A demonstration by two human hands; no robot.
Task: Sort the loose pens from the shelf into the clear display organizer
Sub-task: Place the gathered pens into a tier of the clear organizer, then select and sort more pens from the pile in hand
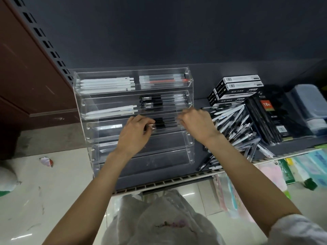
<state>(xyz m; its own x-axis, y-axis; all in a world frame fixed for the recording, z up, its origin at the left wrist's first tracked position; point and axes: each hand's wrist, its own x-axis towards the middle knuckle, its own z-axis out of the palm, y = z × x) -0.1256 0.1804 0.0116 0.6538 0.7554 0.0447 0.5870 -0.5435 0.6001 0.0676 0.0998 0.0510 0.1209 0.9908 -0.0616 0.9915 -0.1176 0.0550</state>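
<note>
Seen from the head camera, a person's two bare hands work at a clear organizer (134, 110) standing on a dark shelf (177, 175). The left hand (135, 133) curls its grip around the near ends of a bundle of black pens (164, 123) lying in the organizer's third tier, right compartment. The right hand (196, 123) is closed in a loose fist at the far-right end of that same bundle; whether its grip actually holds a pen cannot be told. White pens (106, 84) fill the top tier's left compartment, with clear red-tipped pens (164, 79) to their right. The second tier holds a few white pens on the left and more black pens on the right. A loose heap of pens (233, 128) lies on the shelf just right of the organizer, beside stacked black boxes (235, 91).
</note>
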